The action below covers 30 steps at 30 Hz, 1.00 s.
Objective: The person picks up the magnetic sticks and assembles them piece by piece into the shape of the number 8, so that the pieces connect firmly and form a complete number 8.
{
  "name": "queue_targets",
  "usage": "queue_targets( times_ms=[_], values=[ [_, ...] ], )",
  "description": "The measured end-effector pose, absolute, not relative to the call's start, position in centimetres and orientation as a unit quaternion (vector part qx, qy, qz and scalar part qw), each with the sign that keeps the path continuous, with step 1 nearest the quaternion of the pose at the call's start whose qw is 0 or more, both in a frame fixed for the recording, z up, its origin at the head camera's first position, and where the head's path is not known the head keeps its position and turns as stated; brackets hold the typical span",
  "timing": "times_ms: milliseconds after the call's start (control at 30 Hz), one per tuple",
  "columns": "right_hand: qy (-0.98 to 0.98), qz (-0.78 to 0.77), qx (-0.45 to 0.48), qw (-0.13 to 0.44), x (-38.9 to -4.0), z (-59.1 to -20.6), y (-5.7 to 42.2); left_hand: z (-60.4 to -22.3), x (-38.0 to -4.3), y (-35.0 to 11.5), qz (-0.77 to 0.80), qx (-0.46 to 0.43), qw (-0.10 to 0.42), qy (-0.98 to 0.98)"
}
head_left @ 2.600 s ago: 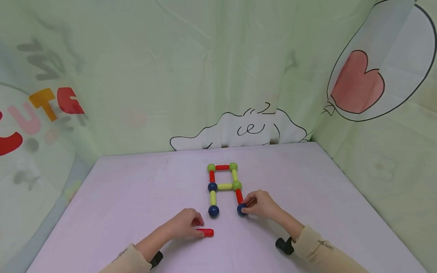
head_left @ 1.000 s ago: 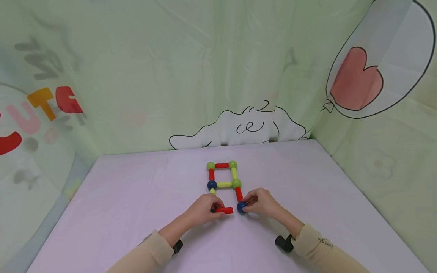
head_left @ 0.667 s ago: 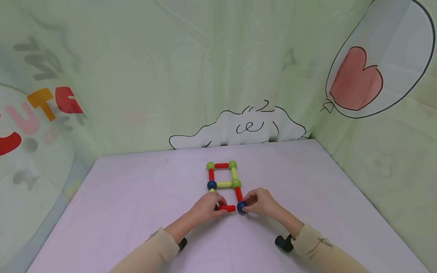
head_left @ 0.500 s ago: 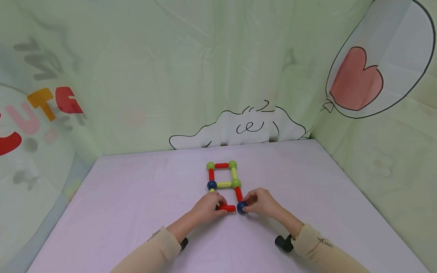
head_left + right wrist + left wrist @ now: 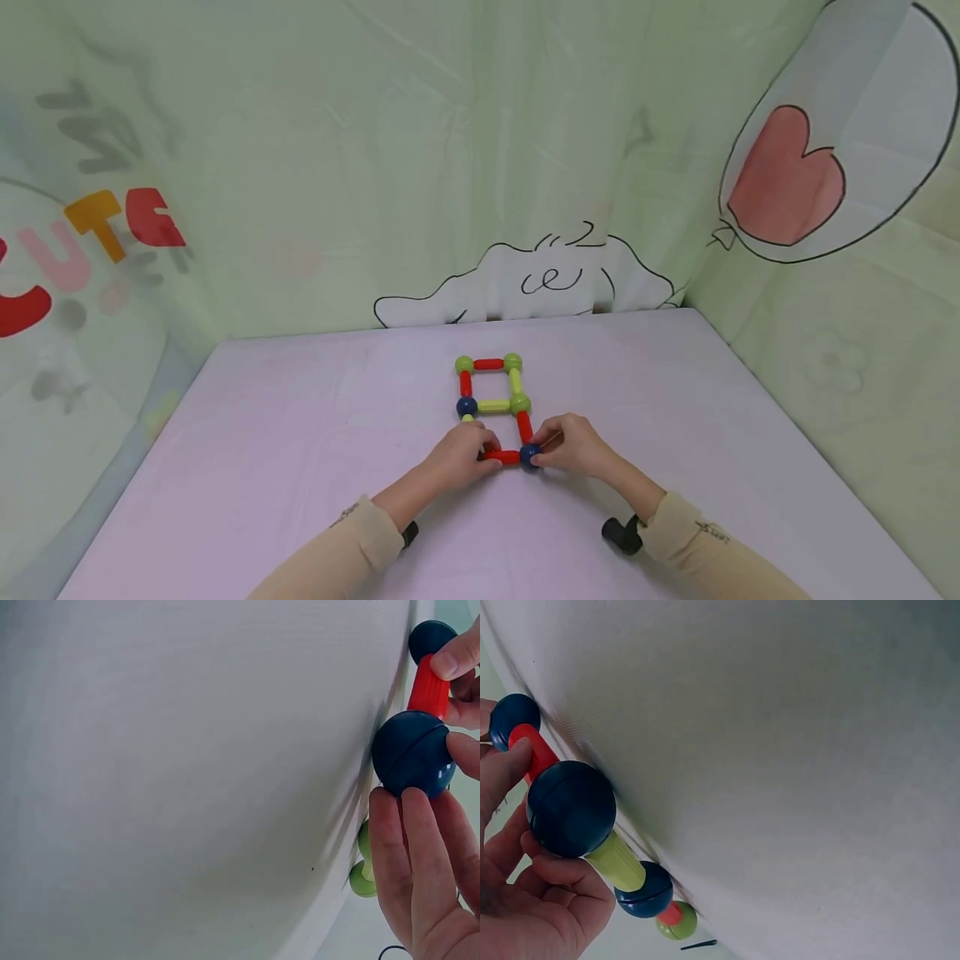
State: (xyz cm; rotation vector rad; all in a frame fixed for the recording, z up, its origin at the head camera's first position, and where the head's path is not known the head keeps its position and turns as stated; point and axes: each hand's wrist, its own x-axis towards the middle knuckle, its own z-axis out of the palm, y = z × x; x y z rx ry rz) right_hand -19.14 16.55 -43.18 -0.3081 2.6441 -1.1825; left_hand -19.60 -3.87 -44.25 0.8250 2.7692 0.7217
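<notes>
My left hand (image 5: 459, 457) pinches a red magnetic rod (image 5: 504, 457) lying crosswise at the near end of a ladder-like figure. The rod's right end touches a dark blue ball (image 5: 530, 455), which my right hand (image 5: 576, 444) holds between thumb and fingers. In the left wrist view another blue ball (image 5: 571, 808) sits at the rod's other end; in the head view my left hand hides it. A red rod (image 5: 524, 427) runs from the right ball to a green ball (image 5: 520, 403). The left yellow rod (image 5: 468, 418) is mostly covered.
The figure's far part is a square with green balls (image 5: 464, 364) at its far corners, a blue ball (image 5: 467, 406) and a yellow crossbar (image 5: 493, 407). It lies flat on a pale cloth-covered table (image 5: 300, 433). Printed curtains (image 5: 337, 167) stand around the table.
My left hand has carried the red rod right and away from me. The gap between rod and right blue ball has closed. My right hand has stayed at its ball.
</notes>
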Motion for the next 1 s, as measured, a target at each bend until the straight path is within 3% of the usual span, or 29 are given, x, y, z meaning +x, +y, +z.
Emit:
queue_targets(
  times_ms=[1000],
  values=[
    [0.887, -0.421, -0.129, 0.141, -18.59, -42.93, 16.06, -44.41, -18.89, -4.5, 0.248, 0.272, 0.091, 0.925]
  ],
)
